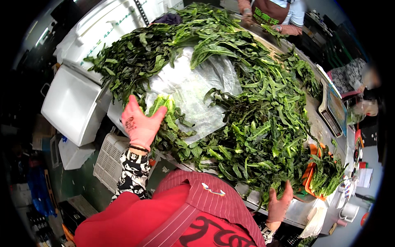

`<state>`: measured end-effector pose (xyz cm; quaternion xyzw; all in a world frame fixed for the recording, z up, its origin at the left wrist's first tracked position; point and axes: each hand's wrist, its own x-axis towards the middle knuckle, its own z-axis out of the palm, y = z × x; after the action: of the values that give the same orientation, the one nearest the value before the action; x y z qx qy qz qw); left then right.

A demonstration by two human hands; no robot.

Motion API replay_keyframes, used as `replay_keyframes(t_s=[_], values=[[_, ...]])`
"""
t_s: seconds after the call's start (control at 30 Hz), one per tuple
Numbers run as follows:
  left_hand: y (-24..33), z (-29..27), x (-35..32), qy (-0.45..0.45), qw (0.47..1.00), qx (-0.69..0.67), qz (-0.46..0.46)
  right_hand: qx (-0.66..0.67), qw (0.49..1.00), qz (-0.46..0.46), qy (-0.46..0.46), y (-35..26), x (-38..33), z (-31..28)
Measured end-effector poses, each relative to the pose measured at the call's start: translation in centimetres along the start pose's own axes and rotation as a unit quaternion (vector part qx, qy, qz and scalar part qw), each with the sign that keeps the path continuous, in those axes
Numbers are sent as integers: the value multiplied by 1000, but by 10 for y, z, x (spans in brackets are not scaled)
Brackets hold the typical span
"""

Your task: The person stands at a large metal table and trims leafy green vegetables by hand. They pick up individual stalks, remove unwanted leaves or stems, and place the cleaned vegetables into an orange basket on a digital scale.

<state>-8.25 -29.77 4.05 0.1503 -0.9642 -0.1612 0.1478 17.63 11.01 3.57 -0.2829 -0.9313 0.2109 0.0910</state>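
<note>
**Both gloved hands at the near edge of the greens table**

Your left hand, in a pink glove, was spread open with fingers apart, resting against a pale green bunch at the table's near left corner; it gripped nothing. Your right hand, also gloved pink, was at the near right edge of the table, fingers curled into the lower fringe of the big leaf pile; whether it actually clutched leaves you could not tell. That pile covered most of the table, with a clear plastic sheet showing bare between the bunch and the pile. An orange tray of stacked greens sat just right of your right hand. A scale stood at the right edge. Another person's gloved hands worked at the far edge
</note>
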Motion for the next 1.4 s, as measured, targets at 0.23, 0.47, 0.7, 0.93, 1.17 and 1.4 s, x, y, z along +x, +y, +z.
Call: replay_keyframes(t_s=[0.23,0.47,0.7,0.93,1.17,1.4], values=[[-77,22,-22,54,985,-95,-135,209,970,-56,-112,-74,15,26],[-141,93,-29,-4,957,-226,-182,337,877,-183,-288,-209,76,63],[-80,24,-15,138,977,149,-67,216,894,-240,-311,-314,114,152],[-112,68,19,66,993,-74,-59,101,897,-297,-311,-361,85,171],[-145,99,13,-166,752,-605,-204,157,890,-320,-283,-339,74,196],[-130,112,-14,-106,758,-640,-71,191,867,-335,-316,-331,64,177]])
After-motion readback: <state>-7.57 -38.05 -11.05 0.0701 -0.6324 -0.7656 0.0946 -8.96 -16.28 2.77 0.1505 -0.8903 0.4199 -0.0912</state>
